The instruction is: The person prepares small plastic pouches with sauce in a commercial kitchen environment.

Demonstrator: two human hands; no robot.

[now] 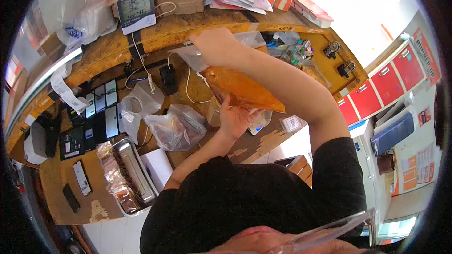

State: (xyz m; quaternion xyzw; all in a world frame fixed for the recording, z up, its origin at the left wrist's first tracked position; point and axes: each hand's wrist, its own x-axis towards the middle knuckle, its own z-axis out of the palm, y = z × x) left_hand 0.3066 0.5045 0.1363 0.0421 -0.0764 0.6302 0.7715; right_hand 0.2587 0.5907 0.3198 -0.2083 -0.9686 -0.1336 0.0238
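Observation:
A clear plastic bag with orange contents (242, 89) hangs tilted over the desk, near the middle of the view. My right hand (214, 46) is closed on its clear upper part, with the right forearm stretched across above the bag. Lower down, my left hand (235, 120) holds the bag's underside, thumb up against the orange part. Some of its fingers are hidden behind the bag. A round tan container (214, 113) stands just left of the left hand. Beside that sits a knotted clear bag (176, 129).
A metal tray (136, 164) with brown packets (115, 178) lies at the left, near several phones (82, 177). A black adapter (168, 79) and white cables lie behind the bags. The raised wooden shelf (188, 21) carries a digital display (136, 11) and papers.

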